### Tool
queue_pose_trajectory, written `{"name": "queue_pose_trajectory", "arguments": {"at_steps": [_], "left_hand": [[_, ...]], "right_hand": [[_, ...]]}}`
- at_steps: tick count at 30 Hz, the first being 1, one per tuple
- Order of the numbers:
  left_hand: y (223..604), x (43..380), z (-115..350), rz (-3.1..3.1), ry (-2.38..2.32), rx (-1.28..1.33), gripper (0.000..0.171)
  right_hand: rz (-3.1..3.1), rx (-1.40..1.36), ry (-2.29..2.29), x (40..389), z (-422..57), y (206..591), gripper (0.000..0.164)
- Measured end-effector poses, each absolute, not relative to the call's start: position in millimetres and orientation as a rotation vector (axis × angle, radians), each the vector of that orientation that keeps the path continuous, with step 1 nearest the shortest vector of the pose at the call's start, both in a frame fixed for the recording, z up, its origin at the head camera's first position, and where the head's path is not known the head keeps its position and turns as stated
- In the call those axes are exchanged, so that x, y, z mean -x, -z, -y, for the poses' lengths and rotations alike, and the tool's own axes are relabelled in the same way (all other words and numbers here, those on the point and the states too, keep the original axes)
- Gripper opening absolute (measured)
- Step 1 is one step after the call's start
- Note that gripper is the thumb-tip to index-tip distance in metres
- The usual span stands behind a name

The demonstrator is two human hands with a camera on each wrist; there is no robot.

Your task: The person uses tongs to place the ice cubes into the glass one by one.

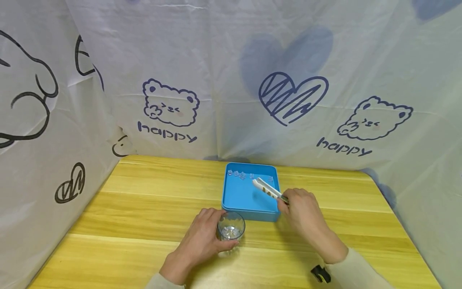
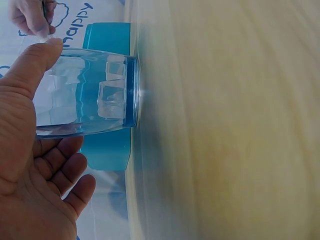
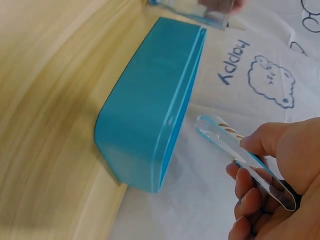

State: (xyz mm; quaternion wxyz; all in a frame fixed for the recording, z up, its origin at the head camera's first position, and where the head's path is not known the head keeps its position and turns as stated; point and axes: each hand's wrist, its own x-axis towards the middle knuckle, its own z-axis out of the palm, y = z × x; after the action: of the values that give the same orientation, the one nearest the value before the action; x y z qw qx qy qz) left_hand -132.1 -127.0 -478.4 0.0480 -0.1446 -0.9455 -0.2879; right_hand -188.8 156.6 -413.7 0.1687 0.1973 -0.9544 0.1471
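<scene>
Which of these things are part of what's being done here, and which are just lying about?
Seemingly in use:
- glass, held by the left hand
- tongs, held by the right hand
- blue box
- clear cubes

Seemingly just there:
- wooden table
- printed cloth
- black object, unidentifiable

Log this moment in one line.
left hand: grips glass holding clear cubes; right hand: holds tongs over blue box; box: more cubes toward far side
</scene>
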Motion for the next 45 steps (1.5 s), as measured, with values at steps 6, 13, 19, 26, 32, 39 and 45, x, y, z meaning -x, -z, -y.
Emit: {"name": "queue_pose_trajectory", "arguments": {"at_steps": [6,13,19,26,32,39,45], "left_hand": [[479,132,127,2.873,0.879,0.447,0.081],[480,131,127,2.849,0.870,0.462,0.080],[480,130,127,2.853,0.870,0.453,0.080],[479,130,127,2.852,0.860,0.454,0.080],[480,131,127,2.854,0.862,0.447,0.080],[481,132,127,2.845,0.831,0.465,0.081],[480,132,126,2.841,0.836,0.468,0.079]], "right_hand": [[2.726,-0.575,-0.459,171,-153,405,0.014],[2.696,-0.649,-0.490,150,-150,400,0.011],[2.702,-0.688,-0.513,136,-148,397,0.013],[2.687,-0.738,-0.542,125,-145,400,0.015],[2.619,-0.817,-0.576,120,-144,406,0.015],[2.556,-0.905,-0.576,119,-146,416,0.015],[2.477,-0.991,-0.565,120,-149,426,0.015]]}}
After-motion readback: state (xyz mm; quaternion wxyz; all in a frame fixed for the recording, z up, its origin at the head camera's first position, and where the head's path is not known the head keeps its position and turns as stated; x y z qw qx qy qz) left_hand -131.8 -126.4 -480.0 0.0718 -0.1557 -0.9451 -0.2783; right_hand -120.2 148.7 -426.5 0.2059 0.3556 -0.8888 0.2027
